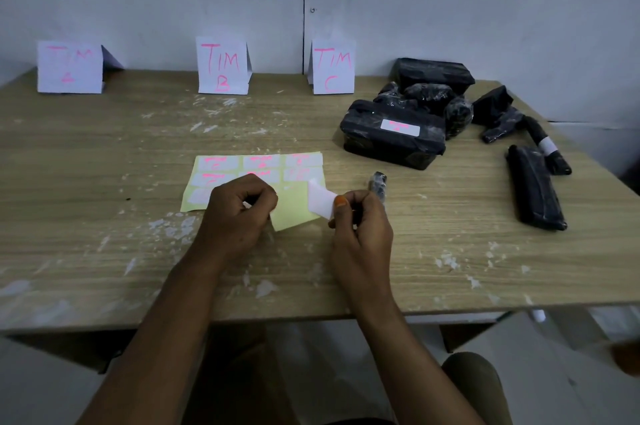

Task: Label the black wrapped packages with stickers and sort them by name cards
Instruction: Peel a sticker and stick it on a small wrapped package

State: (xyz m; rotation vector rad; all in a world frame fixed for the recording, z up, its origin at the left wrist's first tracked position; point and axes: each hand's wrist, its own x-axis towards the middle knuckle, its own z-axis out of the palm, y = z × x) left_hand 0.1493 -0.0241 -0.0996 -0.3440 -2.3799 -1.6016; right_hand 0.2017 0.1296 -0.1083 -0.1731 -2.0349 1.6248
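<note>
The right hand (360, 227) pinches a white sticker (322, 198) between thumb and fingers, and the sticker sticks up to the left of the thumb. The left hand (239, 213) is curled, with its fingertips pressed down on the yellow sticker sheet (294, 213). I cannot tell if it holds anything else. The two hands are near each other but do not touch.

The sheet lies flat in the middle of the bench (104, 182), with more white stickers with pink writing on its far part. A small dark marker (377, 182) lies just right of the sheet, behind the right hand.

The black wrapped packages (429, 106) sit in a pile near the far right corner. The big front one (391, 137) has a white sticker on top. A long flat package (535, 192) lies close to the right edge.

Three name cards stand along the far edge: card A (69, 66) at the left, card B (221, 66) in the middle, card C (332, 66) beside the pile. The left half of the bench in front of cards A and B is bare wood with white paint marks. The near edge runs under both arms.
</note>
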